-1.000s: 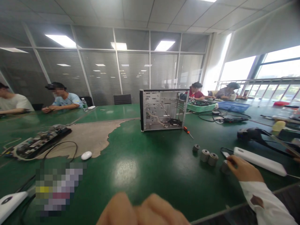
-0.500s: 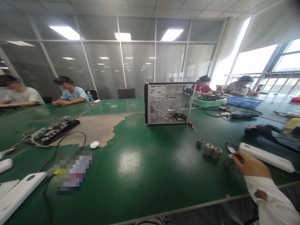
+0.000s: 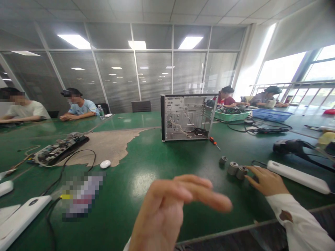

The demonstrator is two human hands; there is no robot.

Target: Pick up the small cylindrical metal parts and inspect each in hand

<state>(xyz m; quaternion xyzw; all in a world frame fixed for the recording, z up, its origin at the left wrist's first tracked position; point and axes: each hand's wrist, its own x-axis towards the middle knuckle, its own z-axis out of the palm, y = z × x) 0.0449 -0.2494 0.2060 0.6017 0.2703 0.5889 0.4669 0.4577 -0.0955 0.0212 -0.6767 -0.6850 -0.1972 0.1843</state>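
On the green table at the right stands a row of small grey metal cylinders. My right hand (image 3: 269, 181) is at the near end of the row, its fingers apart, the fingertips by a cylinder (image 3: 242, 172); another cylinder is mostly hidden under the fingers. Further left are a second cylinder (image 3: 232, 168) and a smaller one (image 3: 223, 160). My left hand (image 3: 172, 205) is raised over the table at the lower middle, fingers stretched toward the right, holding nothing. An open computer case (image 3: 180, 118) stands upright beyond my hands.
A screwdriver (image 3: 214, 142) lies beside the case. Right of my right hand is a long white device (image 3: 298, 177). Green (image 3: 232, 116) and blue (image 3: 272, 114) baskets are at the back right. A circuit assembly (image 3: 61, 148) and a white round object (image 3: 105, 164) lie left. Several people sit across.
My left hand has come into view at the lower middle. My right hand has moved left along the cylinders, and its fingers have spread from their pinch on the nearest one.
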